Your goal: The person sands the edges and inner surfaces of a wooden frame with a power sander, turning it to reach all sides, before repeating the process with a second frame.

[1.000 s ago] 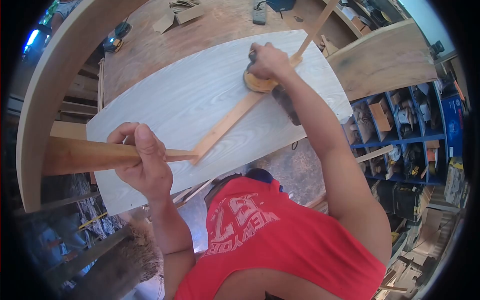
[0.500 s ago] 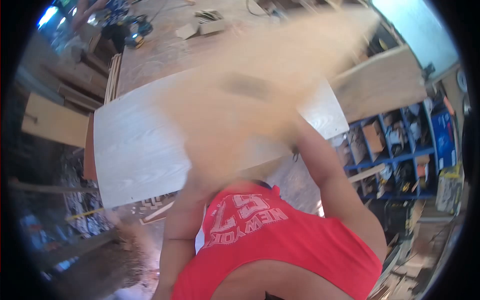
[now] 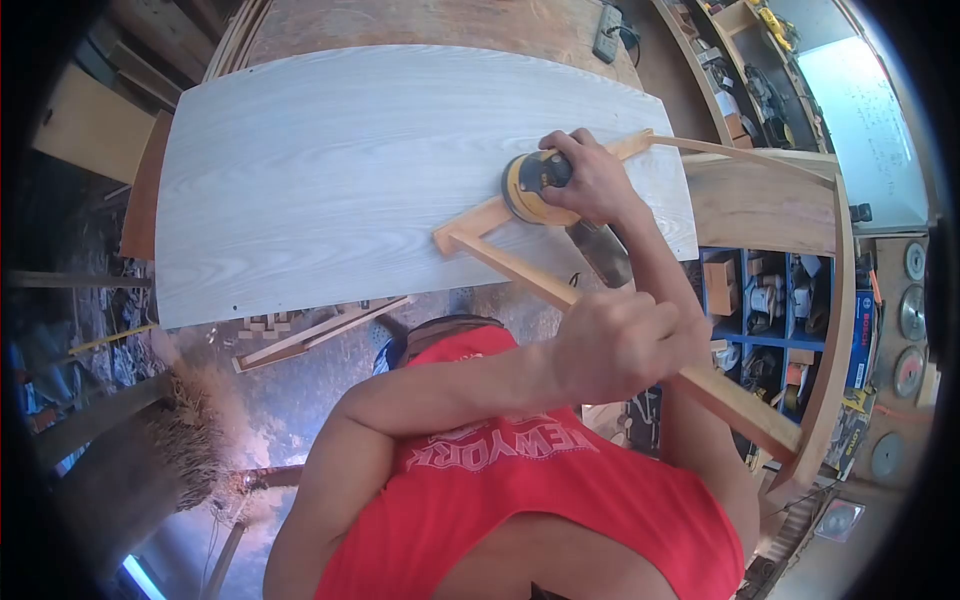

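Note:
My right hand (image 3: pixel 598 182) is wrapped over the top of a yellow and black orbital sander (image 3: pixel 528 188). The sander sits against the near end piece of a wooden frame (image 3: pixel 745 405), over a white wood-grain board (image 3: pixel 310 190). A dark bag or canister (image 3: pixel 600 255) shows behind the sander, partly covered by my forearm. With my left arm crossing in front of my chest, my left hand (image 3: pixel 635 345) is closed around one long rail of the frame. The frame's end piece lies on the board, while its far end sticks out to the right beyond the board's edge.
Beneath the board is a worn wooden table (image 3: pixel 430 22), with a grey power strip (image 3: pixel 607 32) on it. Blue shelving (image 3: pixel 745 340) with boxes stands at right, near saw blades (image 3: pixel 910 312). Wood strips (image 3: pixel 320 335) and sawdust (image 3: pixel 200 430) lie below.
The blurred tan wooden piece seen over the board before now shows as a frame, lower and to the right. My right hand now holds the sander on it. The view has shifted.

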The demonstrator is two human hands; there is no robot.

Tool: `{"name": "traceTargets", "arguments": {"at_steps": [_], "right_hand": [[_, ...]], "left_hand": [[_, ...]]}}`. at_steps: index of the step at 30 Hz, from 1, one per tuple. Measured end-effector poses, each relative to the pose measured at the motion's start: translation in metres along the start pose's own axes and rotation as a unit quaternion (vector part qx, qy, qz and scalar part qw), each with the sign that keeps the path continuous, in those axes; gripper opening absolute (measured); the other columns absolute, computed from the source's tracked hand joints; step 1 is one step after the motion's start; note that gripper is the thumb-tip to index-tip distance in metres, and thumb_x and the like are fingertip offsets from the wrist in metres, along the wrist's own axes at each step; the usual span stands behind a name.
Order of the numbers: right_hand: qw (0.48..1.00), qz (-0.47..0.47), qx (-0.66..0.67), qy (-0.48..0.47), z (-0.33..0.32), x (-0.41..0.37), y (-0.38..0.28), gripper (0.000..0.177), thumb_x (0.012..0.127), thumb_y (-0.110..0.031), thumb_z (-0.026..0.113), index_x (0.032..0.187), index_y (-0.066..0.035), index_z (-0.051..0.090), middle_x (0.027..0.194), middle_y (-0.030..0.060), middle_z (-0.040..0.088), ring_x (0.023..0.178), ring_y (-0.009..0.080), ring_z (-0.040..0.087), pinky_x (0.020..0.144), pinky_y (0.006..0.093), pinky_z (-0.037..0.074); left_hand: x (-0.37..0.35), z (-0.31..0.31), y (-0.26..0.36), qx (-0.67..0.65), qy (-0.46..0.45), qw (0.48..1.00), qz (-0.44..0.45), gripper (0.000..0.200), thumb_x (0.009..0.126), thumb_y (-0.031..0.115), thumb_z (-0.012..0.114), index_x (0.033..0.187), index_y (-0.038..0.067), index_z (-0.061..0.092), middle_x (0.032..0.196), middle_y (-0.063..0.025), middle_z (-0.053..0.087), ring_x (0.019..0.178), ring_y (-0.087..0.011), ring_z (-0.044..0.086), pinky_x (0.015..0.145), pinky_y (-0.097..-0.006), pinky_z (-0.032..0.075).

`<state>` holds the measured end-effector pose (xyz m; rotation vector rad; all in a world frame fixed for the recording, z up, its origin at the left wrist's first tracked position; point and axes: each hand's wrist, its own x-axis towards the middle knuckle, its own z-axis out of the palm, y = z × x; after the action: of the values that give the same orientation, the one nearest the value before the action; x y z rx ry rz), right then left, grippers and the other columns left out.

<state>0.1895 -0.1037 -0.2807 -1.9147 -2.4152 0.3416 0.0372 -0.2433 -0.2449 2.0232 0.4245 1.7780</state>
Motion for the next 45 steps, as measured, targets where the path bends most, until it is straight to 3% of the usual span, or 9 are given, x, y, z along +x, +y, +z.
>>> {"name": "traceTargets", "arguments": {"at_steps": [7,10,13,16,19,21,24,30,45], "right_hand": [[0.998,-0.049,-0.003,-0.037,0.007,0.012,-0.056,0.06,0.078,-0.028,0.083,0.135,-0.02,0.064,0.124,0.0167,0.062,0.113,0.0388,0.068,0.095,0.0487,0.058],[0.998,-0.036,-0.002,-0.044,0.009,0.02,-0.069,0.062,0.078,-0.027,0.082,0.137,-0.021,0.063,0.126,0.0167,0.062,0.116,0.0396,0.068,0.095,0.0497,0.059],[1.0,0.011,0.017,0.007,0.009,0.035,-0.032,0.057,0.079,-0.026,0.08,0.133,-0.021,0.066,0.123,0.0213,0.063,0.11,0.0443,0.07,0.091,0.0531,0.061],[0.996,0.085,0.015,-0.025,-0.001,0.063,0.031,0.06,0.078,-0.027,0.079,0.136,-0.021,0.065,0.129,0.022,0.063,0.116,0.0427,0.07,0.097,0.051,0.059],[0.986,0.167,0.011,-0.013,-0.013,0.072,0.082,0.066,0.072,-0.03,0.08,0.136,-0.019,0.066,0.13,0.021,0.065,0.117,0.0409,0.07,0.099,0.0491,0.059],[0.98,0.196,0.015,0.034,-0.026,0.076,0.115,0.071,0.067,-0.032,0.082,0.136,-0.018,0.067,0.129,0.0197,0.067,0.117,0.0396,0.07,0.098,0.0483,0.059],[0.972,0.231,0.024,0.015,-0.038,0.076,0.153,0.074,0.068,-0.031,0.079,0.139,-0.018,0.065,0.13,0.0196,0.068,0.118,0.0393,0.07,0.1,0.0477,0.059],[0.957,0.285,0.028,0.034,-0.045,0.085,0.209,0.073,0.073,-0.033,0.08,0.143,-0.02,0.064,0.133,0.0199,0.068,0.121,0.039,0.07,0.101,0.0475,0.059],[0.938,0.34,0.038,0.054,-0.051,0.059,0.266,0.08,0.074,-0.041,0.086,0.147,-0.018,0.061,0.138,0.0195,0.066,0.127,0.0366,0.068,0.105,0.0481,0.057]], "left_hand": [[-0.012,0.0,0.002,0.002,-0.029,1.0,0.005,0.03,0.076,0.016,0.078,0.103,0.005,0.071,0.064,-0.0015,0.047,0.054,-0.0174,0.058,0.046,-0.036,0.044],[0.0,-0.013,-0.016,-0.02,-0.06,0.998,-0.013,0.032,0.084,0.017,0.083,0.111,0.005,0.07,0.078,-0.0041,0.066,0.061,-0.0214,0.067,0.054,-0.0375,0.053],[0.023,-0.03,-0.037,-0.007,-0.002,0.999,-0.039,0.031,0.089,0.006,0.081,0.117,0.003,0.068,0.088,-0.0082,0.072,0.069,-0.0231,0.072,0.063,-0.0347,0.057],[0.051,-0.042,-0.064,0.076,0.08,0.993,-0.038,0.021,0.097,0.001,0.072,0.118,0.002,0.068,0.088,-0.0086,0.073,0.071,-0.0188,0.07,0.064,-0.0312,0.055],[0.071,-0.063,-0.08,0.025,0.093,0.969,-0.225,0.014,0.101,-0.003,0.066,0.114,0.002,0.067,0.077,0.0028,0.061,0.064,-0.0025,0.05,0.055,-0.0226,0.039],[0.075,-0.064,-0.085,0.016,0.104,0.965,-0.239,0.009,0.097,-0.005,0.066,0.105,-0.001,0.067,0.076,-0.005,0.066,0.069,-0.007,0.058,0.059,-0.0275,0.047],[0.064,-0.062,-0.09,0.022,0.086,0.973,-0.214,0.014,0.103,-0.003,0.063,0.117,0.001,0.061,0.076,0.0013,0.057,0.062,-0.0031,0.051,0.054,-0.0209,0.038],[0.067,-0.067,-0.092,-0.033,0.112,0.957,-0.264,0.015,0.107,-0.002,0.055,0.122,0.002,0.054,0.07,0.0005,0.05,0.055,-0.0042,0.043,0.049,-0.0231,0.034],[0.079,-0.083,-0.119,0.018,0.129,0.953,-0.273,0.017,0.109,0.002,0.052,0.127,0.003,0.053,0.069,0.0006,0.05,0.053,-0.0039,0.041,0.048,-0.023,0.035]]}}
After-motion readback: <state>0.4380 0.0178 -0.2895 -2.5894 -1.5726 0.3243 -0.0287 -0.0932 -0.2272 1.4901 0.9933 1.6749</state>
